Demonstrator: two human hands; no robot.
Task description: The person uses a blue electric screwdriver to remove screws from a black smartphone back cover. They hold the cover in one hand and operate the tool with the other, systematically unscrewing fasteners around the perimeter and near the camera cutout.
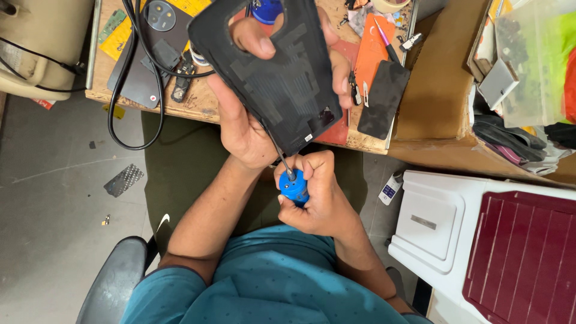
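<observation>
At centre, above lap: left hand (243, 123) clamped on black phone cover (270, 72); right hand (315, 198), at 6 o'clock, closed around blue screwdriver (294, 187), tip at cover's lower edge. Likely risk: tip slipping, gouging cover or palm.

In my left grip (243, 129) the phone back cover (276, 78) looks like matt black plastic, w/ dull, faintly textured adhesive patches across its inner face. The screwdriver (293, 187) in my right grip (315, 198) has a glossy blue plastic handle and a thin dark metal shaft. Desk (198, 105) is worn, scuffed wood, rough at the edge. The orange mat (369, 54) looks matt, prob. rubbery. The black cable (117, 90) has a smooth, slightly shiny sheath. My shirt (264, 282) is soft teal cloth, finely dotted. Floor (54, 180) is dull grey, stained.
</observation>
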